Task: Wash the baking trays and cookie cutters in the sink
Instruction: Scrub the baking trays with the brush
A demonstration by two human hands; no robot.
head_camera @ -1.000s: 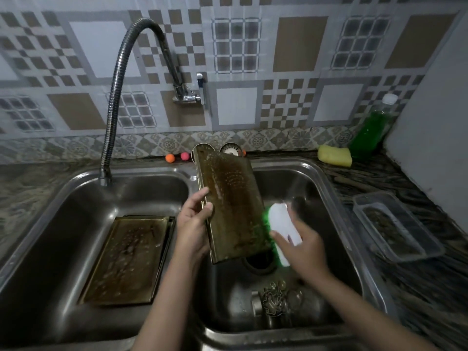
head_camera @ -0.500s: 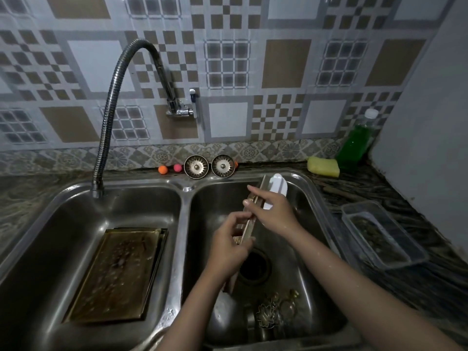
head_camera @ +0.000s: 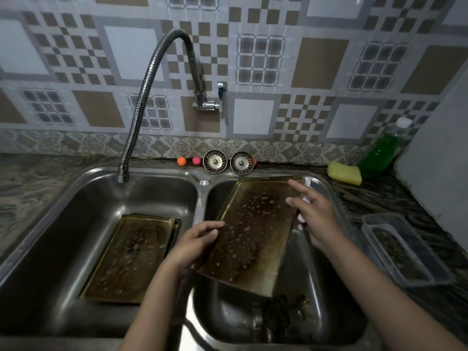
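Left hand: my left hand (head_camera: 195, 243) pinches the left long edge of the baking tray (head_camera: 253, 234), thumb on its upper face, fingers closed around the rim.
Right hand: my right hand (head_camera: 314, 219) sits at the tray's right edge, wrapped around a white scrubber (head_camera: 305, 196); forefinger and thumb stick out over the tray face.
Held tray: flat, rectangular metal, browned and greasy, dotted with pale suds; it slants over the right basin (head_camera: 326, 312), far end against the back rim.
Right basin contents: a dark tangle of cookie cutters (head_camera: 281, 312) lies on the bottom near the front, below the tray's low corner; shapes too dim to tell.
Left basin: the left basin (head_camera: 63, 224) of the steel sink holds a second tray (head_camera: 131, 259) lying flat, stained and wet, seemingly stacked on another.
Faucet: ribbed flexible faucet (head_camera: 141, 102) arches from the tiled wall, spout over the left basin.
Ledge: two round metal strainers (head_camera: 214, 161) stand just beside small orange and pink balls (head_camera: 188, 161).
Counter right: yellow sponge (head_camera: 344, 173), green soap bottle (head_camera: 379, 150) and a clear plastic container (head_camera: 405, 249) holding dark residue.
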